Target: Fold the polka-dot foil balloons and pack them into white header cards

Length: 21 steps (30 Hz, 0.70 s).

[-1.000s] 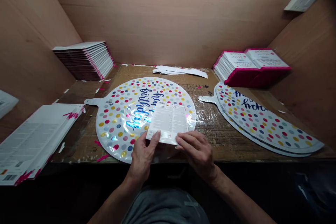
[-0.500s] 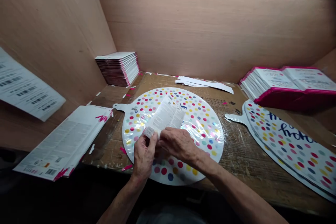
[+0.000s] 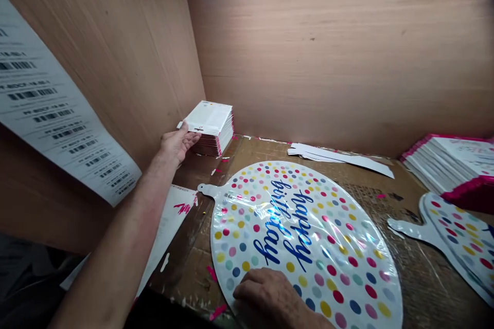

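My left hand (image 3: 180,144) reaches into the back left corner. Its thumb lies on the near edge of the top printed packet (image 3: 210,117), with the fingers bent below that edge. This white packet with a hang hole rests on a stack of similar pink-edged packets (image 3: 210,145). A flat round foil balloon (image 3: 324,247) with coloured dots and blue "happy birthday" lettering lies on the table, its tail pointing left. Over its near edge is my right hand (image 3: 270,295), with fingers curled down and together. Its fingertips are hidden, and whatever they hold, if anything, cannot be made out.
A barcode label sheet (image 3: 69,113) hangs on the left panel. Printed cards (image 3: 168,221) lie partly under my left forearm. White paper strips (image 3: 339,159) lie by the back panel. At right are more packets (image 3: 451,164) and dotted balloons (image 3: 453,231).
Both hands held a white printed packet over the balloon. My left hand has moved to the corner stack, my right nearer the front. The lettering is now uncovered, and the view has turned left.
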Tool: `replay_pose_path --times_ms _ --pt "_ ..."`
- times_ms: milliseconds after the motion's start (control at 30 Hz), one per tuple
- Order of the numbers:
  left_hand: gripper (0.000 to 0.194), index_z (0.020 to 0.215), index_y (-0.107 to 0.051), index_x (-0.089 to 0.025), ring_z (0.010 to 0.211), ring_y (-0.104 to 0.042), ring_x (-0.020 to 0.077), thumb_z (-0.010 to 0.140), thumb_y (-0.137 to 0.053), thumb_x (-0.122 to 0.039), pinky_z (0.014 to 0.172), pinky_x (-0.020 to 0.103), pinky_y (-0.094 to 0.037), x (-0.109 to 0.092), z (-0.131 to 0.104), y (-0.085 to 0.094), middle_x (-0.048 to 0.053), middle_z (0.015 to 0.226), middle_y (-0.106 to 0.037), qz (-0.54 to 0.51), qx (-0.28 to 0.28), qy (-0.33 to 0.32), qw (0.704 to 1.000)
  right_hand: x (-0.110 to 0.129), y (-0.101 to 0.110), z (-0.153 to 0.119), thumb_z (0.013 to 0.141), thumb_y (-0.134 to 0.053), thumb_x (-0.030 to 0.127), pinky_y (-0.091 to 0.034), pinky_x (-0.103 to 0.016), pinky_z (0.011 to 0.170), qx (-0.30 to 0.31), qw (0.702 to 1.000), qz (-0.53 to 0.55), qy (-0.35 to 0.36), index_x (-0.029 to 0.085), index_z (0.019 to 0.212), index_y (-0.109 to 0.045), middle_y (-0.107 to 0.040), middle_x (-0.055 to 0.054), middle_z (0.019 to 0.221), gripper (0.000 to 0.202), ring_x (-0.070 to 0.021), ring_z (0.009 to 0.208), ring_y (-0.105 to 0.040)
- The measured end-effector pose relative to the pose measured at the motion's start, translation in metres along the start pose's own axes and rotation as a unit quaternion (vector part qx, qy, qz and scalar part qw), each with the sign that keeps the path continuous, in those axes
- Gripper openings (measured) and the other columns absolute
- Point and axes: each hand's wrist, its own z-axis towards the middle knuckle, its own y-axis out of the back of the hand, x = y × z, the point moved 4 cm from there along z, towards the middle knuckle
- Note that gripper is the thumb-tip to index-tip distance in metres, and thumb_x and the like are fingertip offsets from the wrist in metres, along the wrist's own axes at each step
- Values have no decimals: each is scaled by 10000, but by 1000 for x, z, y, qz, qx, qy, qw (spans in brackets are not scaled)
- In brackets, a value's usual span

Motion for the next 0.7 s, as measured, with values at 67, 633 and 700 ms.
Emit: replay_pose_path --times_ms 67,633,700 --pt "214 750 -564 -117 566 -639 109 885 -638 -267 587 219 -531 11 -14 7 35 647 -642 94 6 -14 995 -9 13 2 963 -484 267 -389 -216 596 -18 999 19 -22 219 848 -649 -690 -10 806 207 -109 653 -598" --pt "245 944 -696 -179 885 -713 316 905 -511 -334 652 330 -425 110 -224 51 137 896 -755 723 153 -11 674 2 49 207 772 -655 74 -549 -377 557 79 952 -191 -226 45 885 -720 -743 -196 840 134 -292 718 -705" --pt "261 914 -704 -187 839 -712 306 904 -513 -365 619 318 -404 110 -225 56 128 861 -755 706 162 -8 690 -1 49 204 786 -654 99 -557 -374 586 85 954 -185 -220 57 922 -725 -747 -190 867 160 -289 762 -712"
